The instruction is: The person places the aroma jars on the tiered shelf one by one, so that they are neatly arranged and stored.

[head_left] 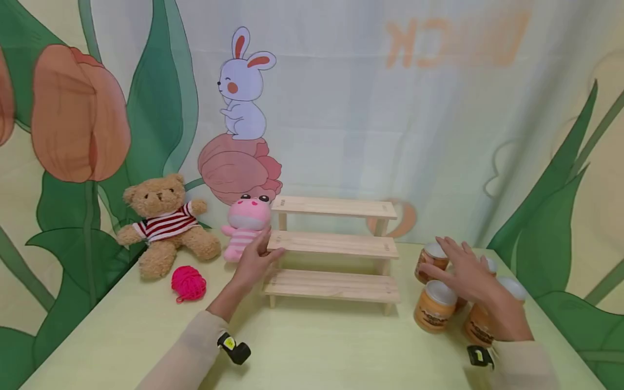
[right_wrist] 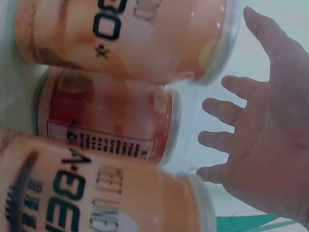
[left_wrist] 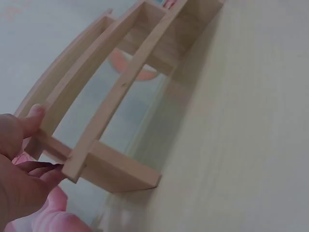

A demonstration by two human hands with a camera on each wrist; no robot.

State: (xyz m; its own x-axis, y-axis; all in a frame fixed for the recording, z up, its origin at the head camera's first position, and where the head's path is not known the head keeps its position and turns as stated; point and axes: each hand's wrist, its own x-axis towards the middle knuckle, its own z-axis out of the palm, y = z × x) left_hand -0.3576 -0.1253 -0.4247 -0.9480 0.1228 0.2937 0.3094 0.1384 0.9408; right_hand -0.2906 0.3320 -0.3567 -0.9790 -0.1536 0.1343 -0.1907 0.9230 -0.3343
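Observation:
A three-tier wooden shelf (head_left: 336, 244) stands mid-table. My left hand (head_left: 253, 264) holds its left end, thumb over the middle board and fingers lower at the side, as the left wrist view of the shelf (left_wrist: 111, 106) shows. On the right, my right hand (head_left: 465, 273) hovers above several orange-labelled cans with pale lids, its fingers spread and holding nothing. The front-left can (head_left: 435, 307) shows fully; others are partly hidden behind the hand. In the right wrist view, the right hand (right_wrist: 270, 130) is apart from the lids, beside an upper can (right_wrist: 125, 38) and a middle can (right_wrist: 106, 116).
A teddy bear (head_left: 170, 222) in a striped shirt sits at the back left. Beside the shelf is a pink plush toy (head_left: 248, 219), partly behind my left hand. A bright pink yarn ball (head_left: 188, 283) lies in front of the bear. Printed curtains (head_left: 341, 108) hang behind the table.

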